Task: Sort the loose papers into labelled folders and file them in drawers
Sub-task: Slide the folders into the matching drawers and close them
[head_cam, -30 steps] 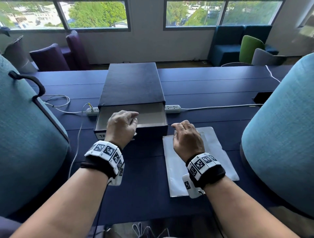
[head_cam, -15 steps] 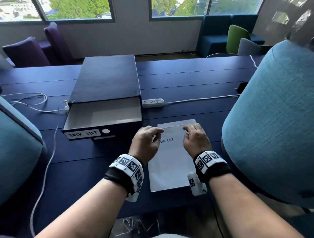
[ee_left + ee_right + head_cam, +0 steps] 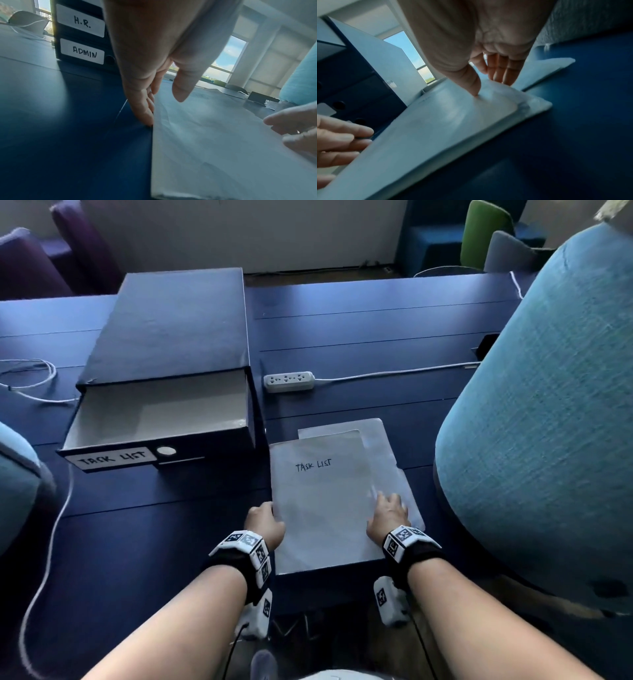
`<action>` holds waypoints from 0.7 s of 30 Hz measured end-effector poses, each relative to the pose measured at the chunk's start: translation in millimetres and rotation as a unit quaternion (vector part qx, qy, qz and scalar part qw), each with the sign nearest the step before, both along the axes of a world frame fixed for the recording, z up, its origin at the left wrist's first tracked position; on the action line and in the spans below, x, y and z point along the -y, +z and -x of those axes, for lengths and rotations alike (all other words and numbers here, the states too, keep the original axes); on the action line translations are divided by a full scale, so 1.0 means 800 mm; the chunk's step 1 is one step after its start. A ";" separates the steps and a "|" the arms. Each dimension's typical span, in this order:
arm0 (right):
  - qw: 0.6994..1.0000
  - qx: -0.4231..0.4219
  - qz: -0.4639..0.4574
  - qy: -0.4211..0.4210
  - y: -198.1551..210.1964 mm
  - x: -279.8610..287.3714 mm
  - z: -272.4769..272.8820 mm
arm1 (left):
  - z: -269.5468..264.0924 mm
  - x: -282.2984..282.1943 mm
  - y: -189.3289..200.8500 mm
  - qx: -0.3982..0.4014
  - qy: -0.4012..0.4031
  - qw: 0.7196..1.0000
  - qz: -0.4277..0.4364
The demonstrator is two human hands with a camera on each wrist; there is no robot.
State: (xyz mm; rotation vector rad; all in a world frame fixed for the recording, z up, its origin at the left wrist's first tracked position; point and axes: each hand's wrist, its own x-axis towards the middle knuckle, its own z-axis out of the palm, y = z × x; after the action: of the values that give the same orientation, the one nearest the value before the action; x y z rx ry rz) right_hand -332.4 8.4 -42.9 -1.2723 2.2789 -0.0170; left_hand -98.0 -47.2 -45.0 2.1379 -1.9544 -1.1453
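A white folder (image 3: pixel 318 498) marked TASK LIST lies flat on the blue table (image 3: pixel 154 542), on top of a second white folder (image 3: pixel 394 470) that sticks out to the right. My left hand (image 3: pixel 270 513) (image 3: pixel 164 108) is at the top folder's left edge, fingertips (image 3: pixel 147 119) down at the edge and the thumb hovering above the folder. My right hand (image 3: pixel 387 505) (image 3: pixel 489 88) rests on its right side, thumb pressing the cover, straight fingers (image 3: pixel 501 71) touching at the edge. To the left, the drawer unit's (image 3: pixel 171 326) top drawer (image 3: pixel 157 419), labelled TASK LIST, stands open, white inside and holding nothing.
Below the open drawer are shut drawers labelled H.R. (image 3: pixel 80 22) and ADMIN (image 3: pixel 82 52). A white power strip (image 3: pixel 289 381) with its cable lies behind the folders. Teal chair backs stand close at the right (image 3: pixel 548 405) and the left (image 3: pixel 17 481). A white cable (image 3: pixel 51 508) trails on the left.
My left hand left the drawer front and came to the folder. Both hands then slid from the folder's far end down to its near sides. The view dipped and shifted right.
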 end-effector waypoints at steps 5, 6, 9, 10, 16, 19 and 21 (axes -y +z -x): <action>1.000 -0.005 -0.004 0.007 -0.011 -0.002 0.004 | 0.010 0.006 0.006 -0.081 0.064 0.994 -0.026; 1.000 -0.004 -0.005 0.010 -0.012 -0.002 0.005 | 0.014 0.004 0.012 -0.103 0.075 0.992 -0.026; 1.000 0.007 -0.009 0.012 -0.013 -0.003 0.009 | 0.033 -0.004 0.033 -0.162 0.086 0.983 -0.007; 1.000 0.015 -0.008 0.006 -0.012 -0.001 0.011 | 0.039 -0.008 0.042 -0.182 0.081 0.980 0.011; 0.973 0.198 0.089 -0.080 0.024 0.018 0.018 | 0.042 -0.020 0.115 -0.242 0.032 0.963 0.113; 0.937 0.300 0.161 -0.074 0.059 0.027 0.013 | 0.025 -0.021 0.159 -0.262 0.019 0.950 0.168; 0.910 0.356 0.203 -0.068 0.088 0.036 0.004 | 0.008 -0.022 0.187 -0.277 0.013 0.940 0.200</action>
State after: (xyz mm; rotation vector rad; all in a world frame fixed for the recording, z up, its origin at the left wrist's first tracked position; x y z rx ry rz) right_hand -335.5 -20.6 27.1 -1.0464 1.7438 -0.8980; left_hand -104.2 -29.5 104.8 1.4361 -1.7037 -1.0716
